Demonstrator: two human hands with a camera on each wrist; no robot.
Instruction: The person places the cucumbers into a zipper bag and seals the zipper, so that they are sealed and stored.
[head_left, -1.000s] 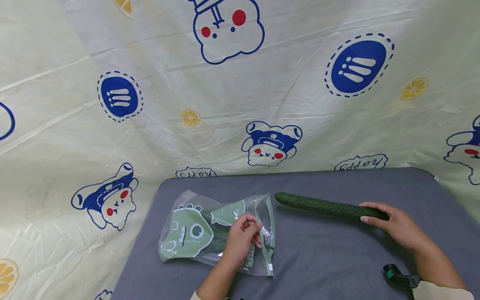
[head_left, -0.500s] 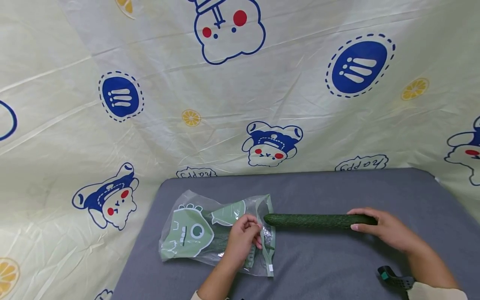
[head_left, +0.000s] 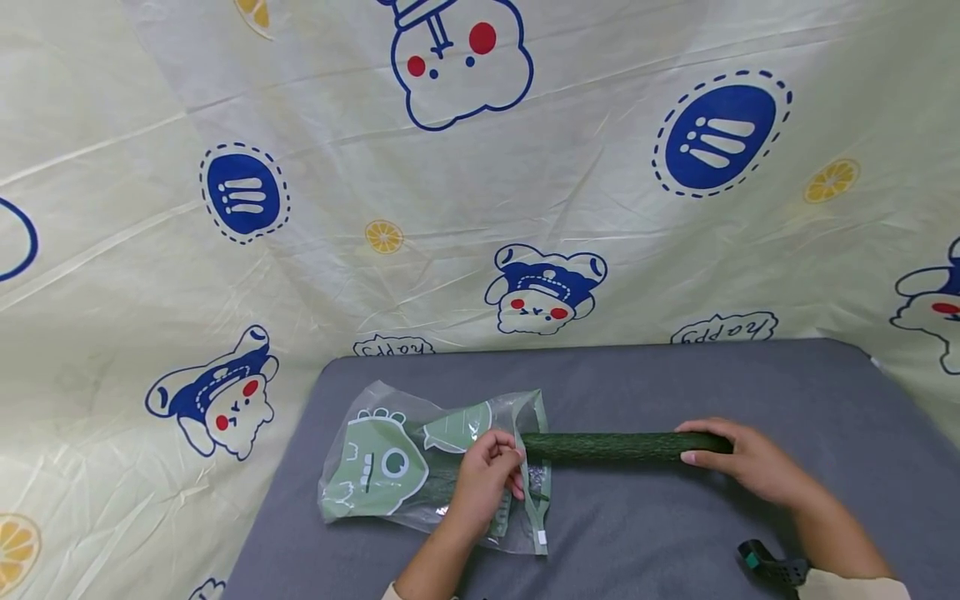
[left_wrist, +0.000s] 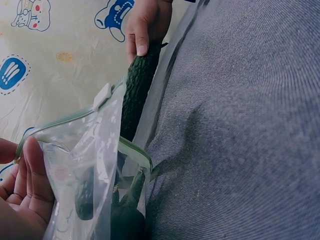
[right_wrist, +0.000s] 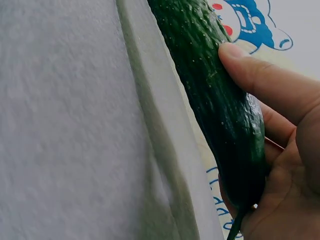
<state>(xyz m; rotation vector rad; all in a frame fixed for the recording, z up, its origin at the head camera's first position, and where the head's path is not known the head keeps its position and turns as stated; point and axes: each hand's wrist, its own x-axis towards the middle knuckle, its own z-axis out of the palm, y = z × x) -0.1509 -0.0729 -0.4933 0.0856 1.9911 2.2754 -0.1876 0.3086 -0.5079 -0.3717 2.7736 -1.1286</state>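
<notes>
My right hand (head_left: 753,462) grips a long dark green cucumber (head_left: 611,447) near its stem end, thumb on one side and fingers on the other. The cucumber's far end is inside the mouth of a clear zip bag (head_left: 442,400) with green cartoon prints. With my left hand (head_left: 482,477) I pinch the upper edge of that mouth and hold it raised. Through the plastic in the left wrist view, dark green vegetables with stems (left_wrist: 129,220) show inside the bag. A white slider (left_wrist: 102,97) sits on its green zip strip.
The bag lies on a grey cloth-covered table (head_left: 637,533). Behind and to the left hangs a pale sheet (head_left: 450,183) with blue cartoon prints. A black wrist strap (head_left: 776,568) is worn on the right arm.
My right hand has lowered the cucumber toward me and moved it left, so its tip has gone from beside the bag into its mouth. My left hand has stayed at the bag's edge.
</notes>
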